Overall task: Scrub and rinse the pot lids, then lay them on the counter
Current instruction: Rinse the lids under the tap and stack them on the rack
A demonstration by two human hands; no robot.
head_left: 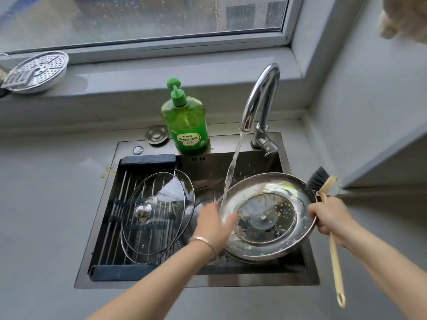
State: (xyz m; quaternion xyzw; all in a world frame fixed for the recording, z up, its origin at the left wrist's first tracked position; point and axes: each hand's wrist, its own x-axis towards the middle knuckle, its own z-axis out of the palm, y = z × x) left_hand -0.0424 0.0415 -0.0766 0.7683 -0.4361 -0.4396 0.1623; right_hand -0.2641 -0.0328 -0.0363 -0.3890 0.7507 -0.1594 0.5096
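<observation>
Forearms, two, bare: left forearm (pixel 157 273) and right forearm (pixel 388 269) reach up from the lower edge toward the sink (pixel 254 162); a bracelet (pixel 203 240) sits on the left wrist.

Right grip (pixel 328 218): clamped on the right rim of the steel lid (pixel 268 218), with the handle of the brush (pixel 335 255) caught in the same fist. Bristles point up past the rim; the handle loop hangs down toward the camera.

Left grip (pixel 215 225): at the lid's left rim, under the water (pixel 233 167). Motion-blurred; fingers seemingly apart and laid flat against the metal rather than curled round it.

Steel lid: held tilted above the right half of the sink, hollow underside facing the camera, wet and flecked with suds or residue. The stream strikes its left edge.

Glass lid (pixel 157 215): knob toward the camera, lying tilted on the rack (pixel 147 159) across the sink's left half, apart from the steel lid.

Tap (pixel 261 100): chrome, arched, running, mounted at the sink's back right.

Soap bottle (pixel 187 125): green, pump top, upright on the sink's back ledge, left of the tap; a round cap (pixel 157 135) just beside it.

Steamer plate (pixel 37 72): perforated, leaning on the windowsill (pixel 161 75) at far left.

Counter (pixel 46 204): grey, surrounding the sink.
</observation>
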